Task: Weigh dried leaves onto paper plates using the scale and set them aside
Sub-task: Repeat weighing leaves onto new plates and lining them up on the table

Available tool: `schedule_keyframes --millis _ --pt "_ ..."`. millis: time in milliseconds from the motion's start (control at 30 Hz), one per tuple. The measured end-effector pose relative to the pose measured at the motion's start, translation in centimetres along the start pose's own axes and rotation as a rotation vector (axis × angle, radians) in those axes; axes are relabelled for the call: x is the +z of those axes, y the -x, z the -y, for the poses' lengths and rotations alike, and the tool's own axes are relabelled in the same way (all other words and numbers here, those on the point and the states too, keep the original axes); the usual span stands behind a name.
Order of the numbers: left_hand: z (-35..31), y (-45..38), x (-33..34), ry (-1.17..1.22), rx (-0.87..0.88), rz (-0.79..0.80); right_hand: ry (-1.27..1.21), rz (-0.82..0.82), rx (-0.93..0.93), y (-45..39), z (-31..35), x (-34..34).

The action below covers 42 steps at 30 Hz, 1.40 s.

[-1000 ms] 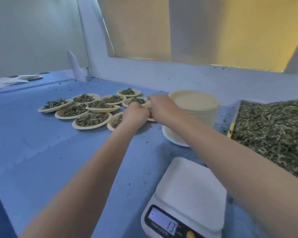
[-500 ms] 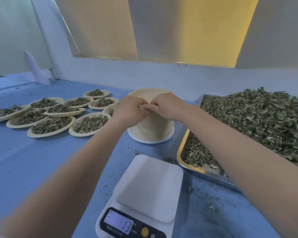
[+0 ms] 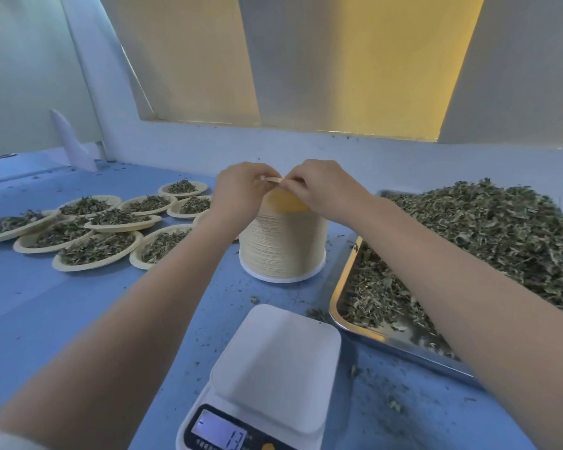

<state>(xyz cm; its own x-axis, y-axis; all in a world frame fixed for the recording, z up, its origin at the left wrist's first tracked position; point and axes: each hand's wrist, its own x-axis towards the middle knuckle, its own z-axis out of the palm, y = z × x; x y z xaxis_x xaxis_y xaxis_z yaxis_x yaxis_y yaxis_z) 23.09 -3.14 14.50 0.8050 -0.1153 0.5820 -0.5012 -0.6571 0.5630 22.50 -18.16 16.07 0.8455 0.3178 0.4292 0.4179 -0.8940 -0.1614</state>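
A tall stack of cream paper plates (image 3: 283, 245) stands in the middle of the blue table. Both hands are at its top. My left hand (image 3: 241, 193) and my right hand (image 3: 322, 186) pinch the rim of the top plate (image 3: 285, 203), which is tilted up off the stack. The white scale (image 3: 267, 381) sits near me with nothing on its pan; its display reads 13. A metal tray (image 3: 355, 323) heaped with dried leaves (image 3: 488, 235) lies on the right.
Several filled paper plates (image 3: 95, 248) lie in a cluster at the left, some overlapping. Loose leaf bits are scattered on the blue table (image 3: 46, 319) around the scale and tray. A pale wall ledge (image 3: 306, 147) runs behind the stack.
Both hands left the filled plates at the left and came to the top of the stack. They have since lifted the top plate's edge.
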Motion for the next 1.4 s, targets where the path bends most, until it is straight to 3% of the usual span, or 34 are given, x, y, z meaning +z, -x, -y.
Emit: schedule_keyframes --millis 467,633,733,833,933,1100,1400 --pt "-2.0 9.2 -3.9 0.059 0.191 -0.27 0.036 -0.178 -0.181 8.7 4.7 -3.0" --pt "-0.9 16.3 -5.3 0.067 0.265 -0.303 0.07 -0.082 -0.279 14.2 7.3 -0.9" --pt "0.0 19.9 -4.7 0.034 0.27 -0.241 0.102 0.0 -0.283 16.9 7.9 1.0" --pt "0.9 22.3 -3.8 0.079 0.157 -0.114 0.119 0.073 -0.264 18.8 7.9 3.1" --pt "1.8 23.1 -3.0 0.122 0.004 0.046 0.123 0.16 -0.215 19.8 7.5 4.4" --pt "2.4 22.8 -3.2 0.093 -0.033 0.255 0.037 0.247 -0.105 20.3 6.8 4.3" --pt "0.3 19.9 -3.7 0.282 -0.066 0.098 -0.154 0.022 -0.057 18.9 6.9 3.3"
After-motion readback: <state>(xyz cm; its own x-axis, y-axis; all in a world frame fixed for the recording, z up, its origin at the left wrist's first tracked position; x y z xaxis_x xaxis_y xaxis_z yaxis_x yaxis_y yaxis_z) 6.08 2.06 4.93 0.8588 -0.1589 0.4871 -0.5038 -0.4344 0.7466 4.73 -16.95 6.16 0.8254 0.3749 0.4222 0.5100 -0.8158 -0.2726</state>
